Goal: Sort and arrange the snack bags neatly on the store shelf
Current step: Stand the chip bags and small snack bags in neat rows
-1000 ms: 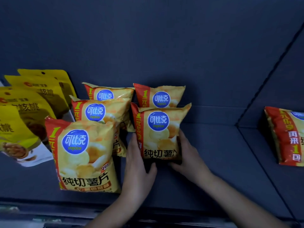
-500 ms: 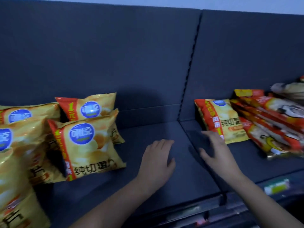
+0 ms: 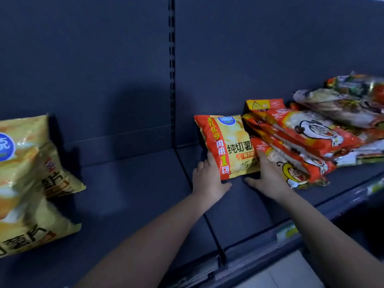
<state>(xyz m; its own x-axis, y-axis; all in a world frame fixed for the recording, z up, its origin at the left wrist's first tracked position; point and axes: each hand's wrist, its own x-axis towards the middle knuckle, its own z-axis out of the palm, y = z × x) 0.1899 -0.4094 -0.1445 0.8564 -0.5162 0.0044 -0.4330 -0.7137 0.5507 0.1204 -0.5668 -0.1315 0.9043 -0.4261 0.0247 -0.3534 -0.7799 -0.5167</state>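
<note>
A yellow chip bag with a red side band [image 3: 230,146] stands tilted on the right shelf section, leaning against a pile of red and orange snack bags [image 3: 307,138]. My left hand [image 3: 207,179] grips its lower left edge and my right hand [image 3: 268,177] holds its lower right corner, fingers behind the bag. More yellow chip bags of the same kind [image 3: 31,179] stand at the far left on the left shelf section, partly cut off by the frame.
The dark shelf [image 3: 128,196] has a divider seam [image 3: 209,221] between its two sections, with a slotted upright [image 3: 172,59] in the back panel. Price labels [image 3: 286,231] sit on the front rail. Pale-wrapped bags [image 3: 345,100] top the right pile.
The view swung right. Both hands left the chip bag in the left group, crossed the shelf and closed on the lone chip bag by the right pile.
</note>
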